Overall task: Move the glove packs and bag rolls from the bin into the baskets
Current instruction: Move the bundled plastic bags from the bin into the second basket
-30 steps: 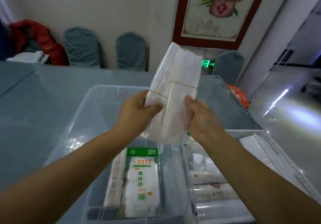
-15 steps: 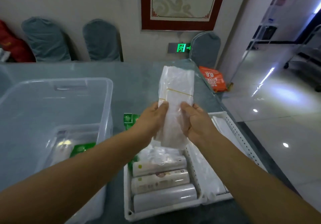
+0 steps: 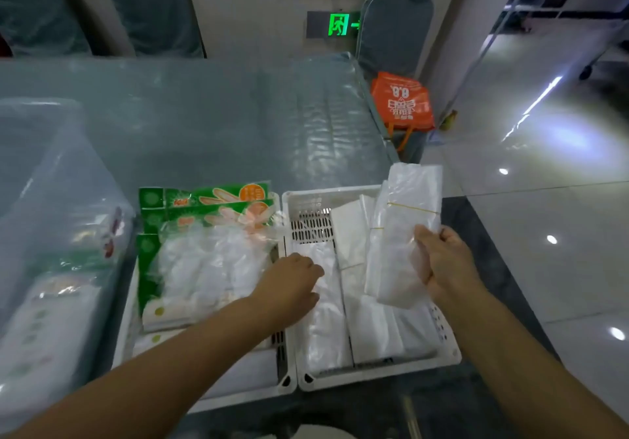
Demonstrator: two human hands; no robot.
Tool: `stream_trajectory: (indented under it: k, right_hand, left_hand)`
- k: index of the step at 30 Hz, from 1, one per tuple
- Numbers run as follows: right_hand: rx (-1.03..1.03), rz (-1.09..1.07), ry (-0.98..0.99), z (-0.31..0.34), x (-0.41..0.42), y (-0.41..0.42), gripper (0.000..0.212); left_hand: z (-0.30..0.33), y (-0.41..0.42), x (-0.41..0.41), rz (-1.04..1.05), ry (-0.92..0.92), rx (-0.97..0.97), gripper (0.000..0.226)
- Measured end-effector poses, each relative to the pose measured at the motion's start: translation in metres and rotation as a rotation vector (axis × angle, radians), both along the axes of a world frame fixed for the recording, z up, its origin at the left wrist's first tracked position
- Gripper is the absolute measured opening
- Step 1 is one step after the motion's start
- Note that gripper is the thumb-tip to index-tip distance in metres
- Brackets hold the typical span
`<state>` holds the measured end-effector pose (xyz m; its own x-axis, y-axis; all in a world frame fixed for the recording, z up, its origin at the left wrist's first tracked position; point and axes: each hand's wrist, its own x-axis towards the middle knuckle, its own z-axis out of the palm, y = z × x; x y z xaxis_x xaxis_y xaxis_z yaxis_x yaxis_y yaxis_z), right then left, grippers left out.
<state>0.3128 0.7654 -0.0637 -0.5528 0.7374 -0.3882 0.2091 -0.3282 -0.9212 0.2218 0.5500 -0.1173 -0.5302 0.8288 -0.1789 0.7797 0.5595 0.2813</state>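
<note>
My right hand (image 3: 442,261) grips a white bag bundle (image 3: 400,231) bound with rubber bands, held tilted over the right side of the right white basket (image 3: 377,375). Several similar white bag bundles (image 3: 326,319) lie in that basket. My left hand (image 3: 292,285) rests, fingers curled, on a bundle at the basket's left side, holding nothing that I can see. The left basket (image 3: 238,397) holds green glove packs (image 3: 204,207) and rolls. The clear bin (image 3: 51,217) stands at the left with packs inside.
The baskets and bin sit on a table with a grey plastic cover (image 3: 204,115). An orange bag (image 3: 403,101) hangs past the table's far right corner. Covered chairs (image 3: 394,26) line the wall. Shiny floor lies to the right.
The bundle moved right and down over the right basket. My left hand let go of it and dropped onto the bundles in the basket. My view tilted down.
</note>
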Motion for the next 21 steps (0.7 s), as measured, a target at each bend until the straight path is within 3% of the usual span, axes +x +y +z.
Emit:
stream_trajectory:
  k: [3, 8, 14, 21]
  right_hand:
    - [-0.009, 0.0, -0.015, -0.011, 0.009, 0.007, 0.012]
    - [-0.01, 0.002, -0.036, -0.025, 0.017, 0.001, 0.012]
    - [-0.025, 0.045, -0.06, -0.03, 0.028, -0.001, 0.003]
    - [-0.04, 0.057, -0.056, -0.027, 0.033, 0.0, 0.009]
  left_hand:
    - [-0.019, 0.022, -0.01, -0.081, 0.136, -0.117, 0.058]
    - [-0.031, 0.047, -0.037, -0.029, 0.125, -0.272, 0.087]
    - [-0.023, 0.063, -0.045, -0.015, 0.138, -0.371, 0.071]
    - [-0.01, 0.071, -0.062, -0.006, -0.029, -0.405, 0.065]
